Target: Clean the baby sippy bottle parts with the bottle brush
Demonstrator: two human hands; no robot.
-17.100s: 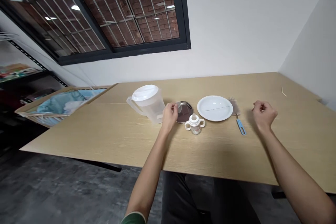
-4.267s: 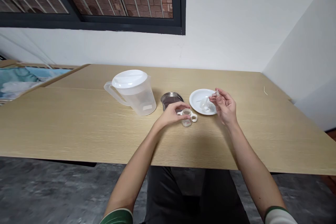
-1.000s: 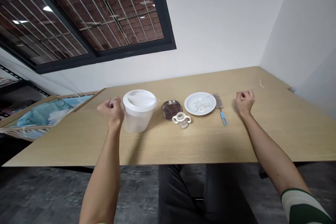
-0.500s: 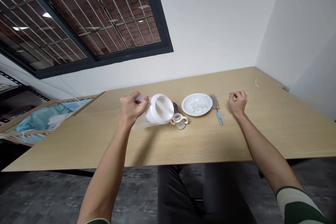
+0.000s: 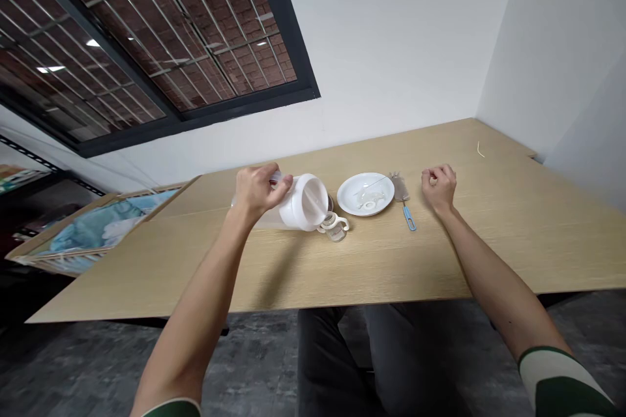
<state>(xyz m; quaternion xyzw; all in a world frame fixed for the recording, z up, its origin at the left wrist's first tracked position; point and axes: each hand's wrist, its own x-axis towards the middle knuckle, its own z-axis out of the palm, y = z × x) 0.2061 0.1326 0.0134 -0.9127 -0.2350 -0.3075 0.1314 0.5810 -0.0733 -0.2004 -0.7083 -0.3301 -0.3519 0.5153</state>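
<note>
My left hand (image 5: 261, 192) is closed round the handle of a translucent pitcher (image 5: 306, 202) with a white lid. The pitcher is tipped well over, its lid end facing right, just above a small clear baby bottle (image 5: 336, 232). That bottle stands upright without a cap and has white side handles. Whether liquid flows between them I cannot make out. Behind the pitcher, a dark round object is mostly hidden. My right hand (image 5: 439, 186) rests on the table with its fingers curled in and nothing visible in them, to the right of a bottle brush (image 5: 409, 216) with a blue handle.
A white plate (image 5: 348, 206) holds small clear and white parts and a thin stick. On the wooden table (image 5: 391, 267), a pale bent straw-like piece (image 5: 480, 150) lies at the far right. A wooden crib (image 5: 63, 253) with blue cloth stands left, below the barred window.
My left hand has moved the pitcher a little right, tilting it further over the baby bottle. My right hand stays at nearly the same place, still curled. The view has shifted slightly.
</note>
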